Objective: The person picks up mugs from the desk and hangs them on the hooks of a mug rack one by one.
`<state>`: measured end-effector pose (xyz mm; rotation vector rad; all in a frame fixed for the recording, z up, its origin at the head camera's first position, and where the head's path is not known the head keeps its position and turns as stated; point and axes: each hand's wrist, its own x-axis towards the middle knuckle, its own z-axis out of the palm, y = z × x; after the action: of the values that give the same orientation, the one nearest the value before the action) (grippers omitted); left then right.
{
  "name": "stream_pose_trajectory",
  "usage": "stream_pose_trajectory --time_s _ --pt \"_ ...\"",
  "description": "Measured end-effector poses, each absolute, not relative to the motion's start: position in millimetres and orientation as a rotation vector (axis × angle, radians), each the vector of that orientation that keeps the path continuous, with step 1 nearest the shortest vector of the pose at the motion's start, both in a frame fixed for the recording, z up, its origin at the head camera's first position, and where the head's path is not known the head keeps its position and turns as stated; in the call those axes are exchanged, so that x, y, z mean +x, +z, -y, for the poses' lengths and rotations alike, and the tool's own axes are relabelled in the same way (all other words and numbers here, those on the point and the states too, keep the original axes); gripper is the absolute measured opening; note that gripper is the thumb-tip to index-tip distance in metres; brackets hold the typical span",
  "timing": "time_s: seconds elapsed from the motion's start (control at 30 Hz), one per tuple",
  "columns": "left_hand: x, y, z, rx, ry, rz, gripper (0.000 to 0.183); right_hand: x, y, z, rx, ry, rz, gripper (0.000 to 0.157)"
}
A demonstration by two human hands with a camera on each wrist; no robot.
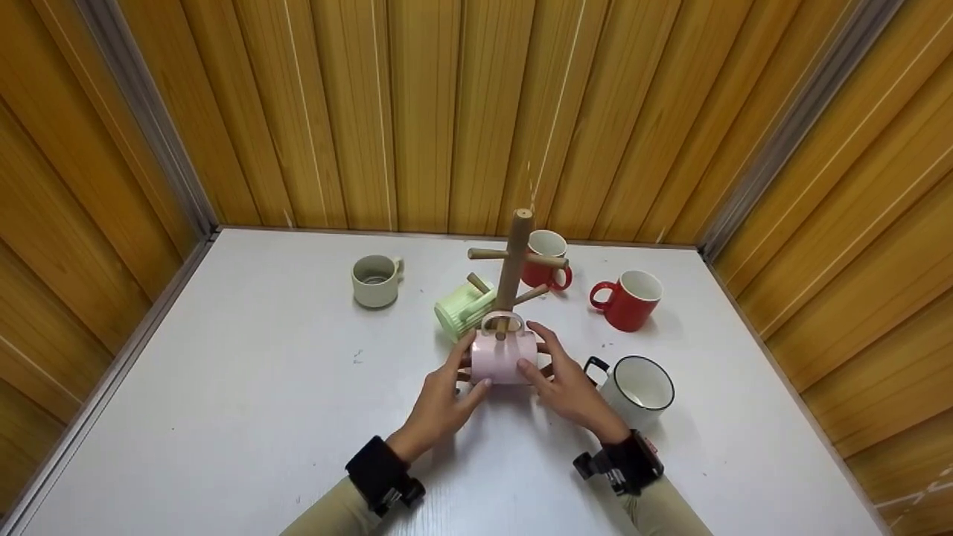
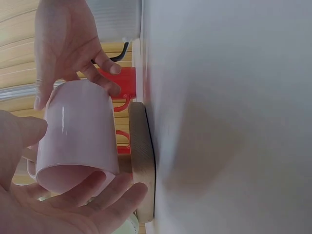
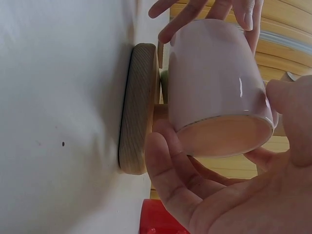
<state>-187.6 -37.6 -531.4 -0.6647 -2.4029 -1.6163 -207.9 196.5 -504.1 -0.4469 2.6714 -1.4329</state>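
Note:
A pink mug point(image 1: 503, 363) lies sideways in front of a wooden mug tree point(image 1: 512, 272), its handle on top around the tip of a lower peg. My left hand point(image 1: 438, 408) holds the mouth end, thumb on the near side and fingers at the rim. On the other end, my right hand point(image 1: 569, 388) grips around the base, thumb against the wall. In the right wrist view the mug's bottom point(image 3: 226, 135) faces the right palm. The mug sits above the tree's round wooden base point(image 2: 142, 165). Behind the left hand, a light green ribbed mug point(image 1: 454, 311) hangs tilted on another peg.
Two red mugs, one point(image 1: 629, 304) at the right and one point(image 1: 534, 275) behind the tree, stand on the white table point(image 1: 246, 387). A white mug with a black rim point(image 1: 625, 406) is beside my right wrist. A pale grey-green mug point(image 1: 376, 294) stands back left.

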Motion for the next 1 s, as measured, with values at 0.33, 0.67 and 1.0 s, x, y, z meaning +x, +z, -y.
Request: stream_pose_trajectory --time_s 0.33,0.67,1.0 --pt "-185.1 -528.7 38.8 -0.671 -1.587 2.385 0.072 -206.0 -505.7 -195.1 -0.473 -1.464 -2.654 0.064" --pt "-185.1 -528.2 39.8 -0.677 -1.557 2.370 0.071 -205.6 -505.0 -195.0 -0.492 -1.468 -2.647 0.063" --pt "-186.3 -527.6 39.6 -0.683 -1.497 2.322 0.071 -207.4 -508.0 -195.8 -0.505 -1.452 -2.649 0.063"
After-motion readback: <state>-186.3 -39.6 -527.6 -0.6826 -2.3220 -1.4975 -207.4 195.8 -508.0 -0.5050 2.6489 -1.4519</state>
